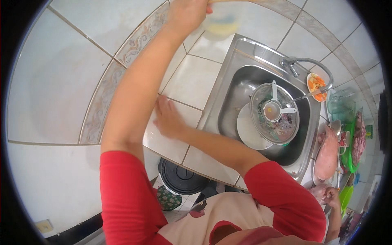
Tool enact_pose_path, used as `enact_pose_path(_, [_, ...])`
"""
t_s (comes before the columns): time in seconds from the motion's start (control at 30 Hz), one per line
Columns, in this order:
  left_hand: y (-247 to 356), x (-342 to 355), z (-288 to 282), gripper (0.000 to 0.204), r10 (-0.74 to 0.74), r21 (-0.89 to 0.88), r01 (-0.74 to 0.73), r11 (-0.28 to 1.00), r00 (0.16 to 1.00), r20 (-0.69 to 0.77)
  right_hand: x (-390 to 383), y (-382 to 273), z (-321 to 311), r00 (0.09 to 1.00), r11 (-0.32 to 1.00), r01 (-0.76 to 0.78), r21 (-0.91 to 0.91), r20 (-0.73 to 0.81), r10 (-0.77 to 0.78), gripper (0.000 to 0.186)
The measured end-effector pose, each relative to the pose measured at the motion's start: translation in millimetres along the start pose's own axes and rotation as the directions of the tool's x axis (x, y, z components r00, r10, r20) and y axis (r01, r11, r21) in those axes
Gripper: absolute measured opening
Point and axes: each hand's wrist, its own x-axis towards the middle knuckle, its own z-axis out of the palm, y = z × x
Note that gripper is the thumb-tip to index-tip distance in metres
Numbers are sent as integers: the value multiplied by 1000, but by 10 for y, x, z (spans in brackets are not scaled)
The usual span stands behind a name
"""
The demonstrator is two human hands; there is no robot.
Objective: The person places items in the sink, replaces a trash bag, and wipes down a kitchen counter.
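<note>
My left hand [188, 15] is raised high against the tiled wall, its fingertips partly cut off by the top edge. It looks closed around a thin tan stick-like thing that I cannot make out. Just beneath it is a yellow and blue blurred shape [222, 25]. My right hand [168, 118] lies flat on the white tiled counter [192, 81], fingers apart and a little smeared by motion. To its right, in the steel sink [232, 87], a mesh strainer [265, 130] holds scraps and white measuring cups [272, 110]. A white plate [247, 126] sits partly beneath the strainer.
A faucet [290, 63] arches over the sink's far side. Beyond stand a dish of orange pieces [317, 87], glassware [341, 106] and a large piece of pale raw meat [326, 157]. Another person's hand [331, 198] shows at lower right. A black-lidded bin [181, 177] stands below the counter.
</note>
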Motion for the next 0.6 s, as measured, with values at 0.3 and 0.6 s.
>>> enact_pose_path(0.3, [143, -126, -598, 6, 0, 50, 3, 999, 998, -63, 939, 1426, -683, 816, 724, -550, -416, -453, 360, 66])
enact_pose_path(0.6, [295, -381, -796, 3, -165, 53, 165, 985, 986, 2, 1246, 2605, -1701, 861, 743, -485, -462, -399, 315, 55])
